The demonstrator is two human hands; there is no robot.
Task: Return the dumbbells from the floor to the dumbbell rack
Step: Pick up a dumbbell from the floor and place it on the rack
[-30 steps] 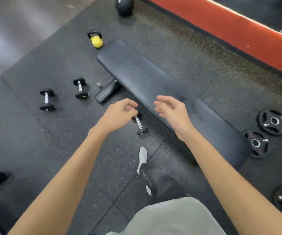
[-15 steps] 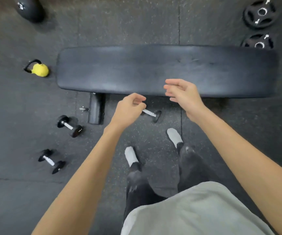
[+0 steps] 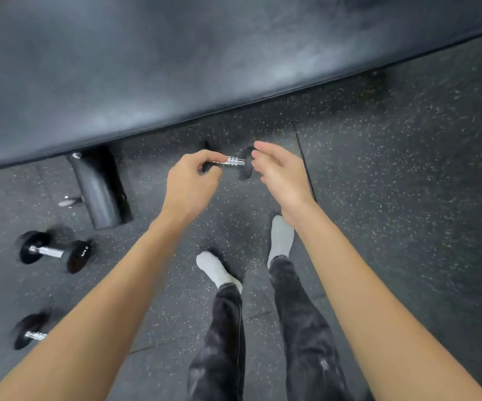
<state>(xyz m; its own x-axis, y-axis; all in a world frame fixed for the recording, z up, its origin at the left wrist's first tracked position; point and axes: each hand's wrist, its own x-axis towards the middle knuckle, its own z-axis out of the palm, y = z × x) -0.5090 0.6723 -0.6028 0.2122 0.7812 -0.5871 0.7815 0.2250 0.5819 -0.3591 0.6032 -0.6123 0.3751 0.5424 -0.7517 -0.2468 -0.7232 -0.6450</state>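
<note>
A small black dumbbell [image 3: 235, 161] with a chrome handle lies on the speckled rubber floor just in front of the bench. My left hand [image 3: 192, 180] reaches down to it, fingers and thumb curled round the left part of the handle and hiding the left head. My right hand [image 3: 280, 175] hovers open beside the dumbbell's right head, fingers relaxed and holding nothing. Two more black dumbbells lie to the left, one [image 3: 51, 251] near the bench leg and one [image 3: 30, 334] lower down, partly behind my left forearm. No dumbbell rack is in view.
A long black padded bench [image 3: 176, 68] fills the top of the view, with its black leg [image 3: 99, 189] reaching toward me on the left. My feet in white socks [image 3: 280, 238] stand just behind the dumbbell. Open floor lies to the right.
I have bent down, so the bench and floor are much closer. My left hand has dropped onto the dumbbell's handle and my right hand has come down beside its right head.
</note>
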